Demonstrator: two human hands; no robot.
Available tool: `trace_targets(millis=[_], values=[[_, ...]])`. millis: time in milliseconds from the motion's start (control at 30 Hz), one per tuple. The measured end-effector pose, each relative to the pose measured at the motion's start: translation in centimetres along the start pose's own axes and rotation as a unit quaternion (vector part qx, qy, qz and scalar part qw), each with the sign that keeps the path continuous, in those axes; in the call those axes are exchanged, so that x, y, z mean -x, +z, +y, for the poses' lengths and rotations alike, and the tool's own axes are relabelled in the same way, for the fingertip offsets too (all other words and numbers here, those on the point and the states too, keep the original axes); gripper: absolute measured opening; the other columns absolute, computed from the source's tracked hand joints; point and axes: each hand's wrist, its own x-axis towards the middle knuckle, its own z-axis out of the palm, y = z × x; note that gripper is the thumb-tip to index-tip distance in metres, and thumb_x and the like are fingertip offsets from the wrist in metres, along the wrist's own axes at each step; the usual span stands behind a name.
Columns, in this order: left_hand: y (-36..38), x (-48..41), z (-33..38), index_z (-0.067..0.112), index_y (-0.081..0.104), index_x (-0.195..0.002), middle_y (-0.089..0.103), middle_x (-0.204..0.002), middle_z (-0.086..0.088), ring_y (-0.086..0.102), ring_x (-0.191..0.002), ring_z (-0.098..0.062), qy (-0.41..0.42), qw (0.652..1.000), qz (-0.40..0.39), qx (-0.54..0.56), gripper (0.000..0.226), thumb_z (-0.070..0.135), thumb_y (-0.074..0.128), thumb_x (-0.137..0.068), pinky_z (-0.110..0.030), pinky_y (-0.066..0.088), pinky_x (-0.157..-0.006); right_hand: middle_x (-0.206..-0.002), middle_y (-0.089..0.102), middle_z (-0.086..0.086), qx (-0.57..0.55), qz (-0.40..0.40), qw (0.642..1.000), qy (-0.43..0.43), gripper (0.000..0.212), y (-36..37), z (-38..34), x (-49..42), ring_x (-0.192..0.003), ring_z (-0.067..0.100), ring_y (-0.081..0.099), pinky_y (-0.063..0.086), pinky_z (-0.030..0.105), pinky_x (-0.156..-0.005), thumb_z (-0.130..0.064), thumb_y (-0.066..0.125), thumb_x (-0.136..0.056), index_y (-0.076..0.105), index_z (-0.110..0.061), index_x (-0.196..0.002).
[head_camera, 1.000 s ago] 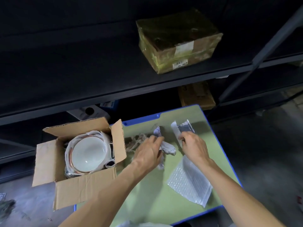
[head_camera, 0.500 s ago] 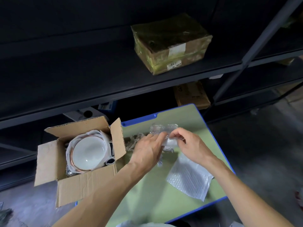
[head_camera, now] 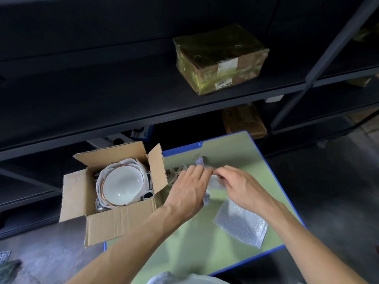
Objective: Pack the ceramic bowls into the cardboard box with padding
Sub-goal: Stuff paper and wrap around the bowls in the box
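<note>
Green table [head_camera: 184,242] w/ cardboard box [head_camera: 121,222]; dark shelving [head_camera: 102,89] behind; grey floor [head_camera: 328,181].

Left hand [head_camera: 188,193]: I'm lifting it off the crumpled padding [head_camera: 206,198] it was pressing a second ago and swinging its fingertips across to meet my right.
Right hand [head_camera: 242,189]: I'm drawing it back from the far part of the green table [head_camera: 225,148], fingers now curling into a pinch.
Clear wrap piece [head_camera: 214,182]: a second ago it was lying flat at the back of the table; now I'm holding it up between both hands, and it's bunching smaller than half a second ago, when it was spread wide.
Gap between hands: it's closing, with the fingertips now almost meeting.
</note>
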Motion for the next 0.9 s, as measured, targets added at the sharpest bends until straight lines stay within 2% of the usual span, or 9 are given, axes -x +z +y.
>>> trace_targets(millis=[133, 233, 333, 500, 633, 700, 767, 833, 900], values=[[-0.2, 0.8, 0.2, 0.013, 0.038, -0.137, 0.045, -0.109, -0.003, 0.042, -0.093, -0.025, 0.019, 1.0, -0.018, -0.008, 0.051, 0.043, 0.043, -0.096, -0.037, 0.04, -0.087, -0.105, 0.057, -0.005, 0.011, -0.048, 0.999, -0.006, 0.026, -0.8, -0.9, 0.1, -0.101, 0.019, 0.055, 0.043, 0.036, -0.088, -0.022, 0.038, -0.101, 0.057, -0.025, -0.119], [-0.7, 1.1, -0.4, 0.013, 0.047, -0.126, 0.053, -0.107, -0.004, 0.052, -0.096, -0.026, 0.016, 0.998, -0.047, 0.046, 0.036, 0.038, 0.046, -0.1, -0.038, 0.044, -0.085, -0.107, 0.055, -0.012, 0.005, -0.068, 0.998, -0.014, 0.027, -1.3, -1.6, 0.7, -0.102, 0.016, 0.052, 0.034, 0.029, -0.081, -0.048, 0.048, -0.096, 0.044, -0.03, -0.116], [-1.4, 1.5, -0.9, 0.014, 0.054, -0.1, 0.057, -0.093, -0.003, 0.058, -0.085, -0.028, 0.003, 0.997, -0.032, 0.071, 0.032, 0.042, 0.038, -0.104, -0.041, 0.046, -0.069, -0.093, 0.051, -0.016, 0.009, -0.045, 0.997, -0.064, 0.02, -1.6, -2.2, 1.3, -0.086, 0.012, 0.047, 0.031, 0.027, -0.071, -0.041, 0.057, -0.094, 0.041, -0.031, -0.1], [-2.5, 2.6, -1.0, 0.023, 0.051, -0.128, 0.049, -0.108, 0.002, 0.05, -0.094, -0.023, 0.025, 0.994, 0.021, 0.102, 0.032, 0.033, 0.052, -0.098, -0.039, 0.047, -0.075, -0.086, 0.046, -0.012, 0.012, -0.045, 0.997, -0.062, 0.015, -2.1, -2.5, 0.8, -0.083, 0.006, 0.044, 0.037, 0.028, -0.07, -0.035, 0.053, -0.098, 0.051, -0.025, -0.088], [-3.7, 3.1, -0.8, 0.012, 0.048, -0.115, 0.058, -0.1, -0.002, 0.055, -0.086, -0.028, 0.025, 0.991, 0.052, 0.124, 0.019, 0.024, 0.048, -0.101, -0.043, 0.045, -0.073, -0.097, 0.054, -0.022, -0.028, -0.064, 0.997, -0.042, 0.007, -2.3, -3.1, 0.6, -0.09, 0.005, 0.052, 0.041, 0.028, -0.072, -0.041, 0.044, -0.102, 0.046, -0.036, -0.107], [-4.2, 3.3, -1.1, 0.009, 0.05, -0.111, 0.058, -0.093, -0.002, 0.055, -0.083, -0.029, 0.009, 0.987, 0.055, 0.15, 0.018, 0.024, 0.047, -0.103, -0.042, 0.044, -0.07, -0.1, 0.051, -0.023, -0.019, -0.056, 0.996, -0.06, 0.019, -2.6, -3.6, 0.7, -0.092, 0.001, 0.049, 0.037, 0.021, -0.07, -0.046, 0.055, -0.095, 0.04, -0.041, -0.105], [-4.6, 3.6, -1.5, 0.009, 0.053, -0.108, 0.055, -0.09, 0.0, 0.053, -0.083, -0.027, -0.009, 0.981, 0.055, 0.187, 0.02, 0.026, 0.043, -0.104, -0.042, 0.044, -0.072, -0.1, 0.046, -0.02, 0.011, -0.041, 0.996, -0.079, 0.028, -2.8, -4.1, 0.6, -0.089, 0.001, 0.044, 0.034, 0.021, -0.066, -0.043, 0.065, -0.087, 0.041, -0.039, -0.101], [-5.0, 3.8, -1.8, 0.01, 0.056, -0.109, 0.054, -0.093, -0.001, 0.051, -0.086, -0.024, -0.006, 0.978, 0.05, 0.202, 0.026, 0.029, 0.038, -0.106, -0.041, 0.044, -0.078, -0.097, 0.043, -0.018, 0.028, -0.013, 0.996, -0.089, 0.016, -3.0, -4.5, 0.5, -0.084, 0.002, 0.042, 0.032, 0.023, -0.066, -0.035, 0.063, -0.09, 0.049, -0.033, -0.097], [-5.3, 4.3, -1.9, 0.015, 0.056, -0.121, 0.051, -0.102, 0.002, 0.05, -0.088, -0.015, 0.004, 0.975, 0.059, 0.215, 0.03, 0.034, 0.039, -0.105, -0.029, 0.043, -0.082, -0.094, 0.043, -0.016, 0.03, -0.006, 0.995, -0.094, 0.009, -3.4, -4.8, 0.2, -0.081, 0.003, 0.043, 0.036, 0.026, -0.068, -0.035, 0.057, -0.095, 0.055, -0.027, -0.093]])
